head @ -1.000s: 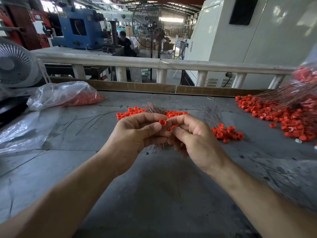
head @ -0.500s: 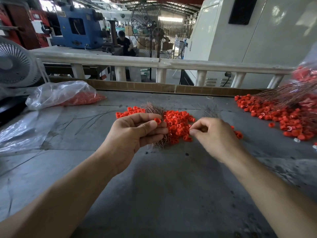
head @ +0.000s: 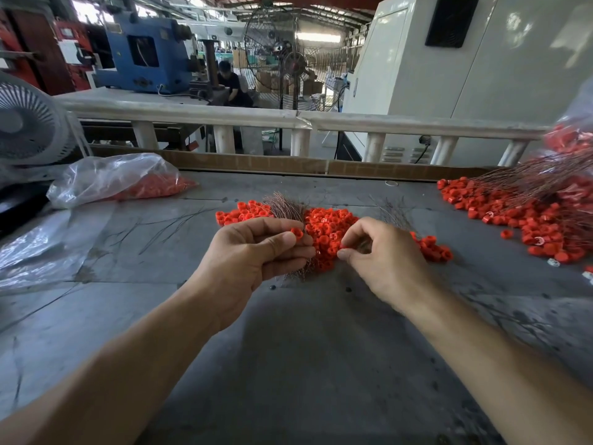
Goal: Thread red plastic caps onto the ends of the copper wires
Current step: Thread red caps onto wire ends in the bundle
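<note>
My left hand [head: 256, 252] grips a bundle of copper wires [head: 287, 205] that fans out above and below the fist, with one red cap [head: 296, 232] sitting on a wire end beside the thumb. Just right of it lies a heap of loose red caps [head: 330, 226] on the grey table [head: 305, 348]. My right hand [head: 385, 258] hovers over that heap, its thumb and forefinger pinched on a red cap at the heap's near edge. A second small bunch of wires [head: 391, 210] lies behind the right hand.
A clear bag of red caps [head: 118, 181] lies at the back left, beside a white fan [head: 29, 123]. At the far right, a big pile of capped wires [head: 529, 200] spreads over the table. A cardboard strip [head: 288, 163] and white railing [head: 288, 115] bound the far edge.
My right hand left the left hand, swung right to the cap heap, and now pinches a cap there. The left hand stayed put with the wires and the threaded cap.
</note>
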Demonstrator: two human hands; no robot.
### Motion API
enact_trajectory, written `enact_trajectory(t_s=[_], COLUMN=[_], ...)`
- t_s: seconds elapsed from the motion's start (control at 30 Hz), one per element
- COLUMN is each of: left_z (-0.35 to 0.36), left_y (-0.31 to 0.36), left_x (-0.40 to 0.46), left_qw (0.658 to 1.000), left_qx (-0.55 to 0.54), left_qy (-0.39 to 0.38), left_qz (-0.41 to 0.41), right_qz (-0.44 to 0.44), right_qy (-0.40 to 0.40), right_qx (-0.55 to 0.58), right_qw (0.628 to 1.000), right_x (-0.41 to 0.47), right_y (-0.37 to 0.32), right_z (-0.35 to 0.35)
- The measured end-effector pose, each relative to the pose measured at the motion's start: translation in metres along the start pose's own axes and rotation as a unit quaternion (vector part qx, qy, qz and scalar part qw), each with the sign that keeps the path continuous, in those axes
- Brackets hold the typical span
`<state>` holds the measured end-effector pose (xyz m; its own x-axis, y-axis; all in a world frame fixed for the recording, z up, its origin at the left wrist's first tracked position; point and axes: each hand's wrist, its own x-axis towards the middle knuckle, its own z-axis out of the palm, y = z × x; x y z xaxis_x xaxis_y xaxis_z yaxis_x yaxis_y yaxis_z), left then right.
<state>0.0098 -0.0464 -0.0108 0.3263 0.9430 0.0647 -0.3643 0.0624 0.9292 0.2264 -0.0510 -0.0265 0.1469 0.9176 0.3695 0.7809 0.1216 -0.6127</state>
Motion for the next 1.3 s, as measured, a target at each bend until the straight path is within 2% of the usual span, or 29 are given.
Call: enact_trajectory(t_s=[0.13,0.27,0.57,0.97,1.2,1.3], left_z=[0.000,0.000,0.006,0.009,0.009,0.007], left_y=[-0.001,-0.001,-0.003,-0.004,-0.003,-0.002], left_x=[0.000,0.000,-0.003,-0.005,-0.005,-0.004], left_qw=[1.000,1.000,0.998,0.991,0.993,0.996], left_qx=[0.001,-0.002,0.049,0.106,0.099,0.076], left_qy=[-0.002,-0.005,-0.013,-0.004,-0.003,-0.003], left_qz=[-0.002,-0.002,0.033,0.079,0.064,0.041], right_qz=[-0.021,-0.042,-0.115,-0.157,-0.166,-0.196], right_qy=[0.002,-0.007,0.033,0.039,0.027,0.043], right_qx=[0.190,0.288,0.161,0.142,0.167,0.135], right_qw=[0.982,0.957,0.980,0.977,0.972,0.970], right_x=[-0.006,-0.014,-0.025,-0.025,-0.024,-0.025], right_y=[-0.019,-0.039,-0.052,-0.053,-0.050,-0.050], right_z=[-0.004,-0.003,-0.007,-0.007,-0.008,-0.008])
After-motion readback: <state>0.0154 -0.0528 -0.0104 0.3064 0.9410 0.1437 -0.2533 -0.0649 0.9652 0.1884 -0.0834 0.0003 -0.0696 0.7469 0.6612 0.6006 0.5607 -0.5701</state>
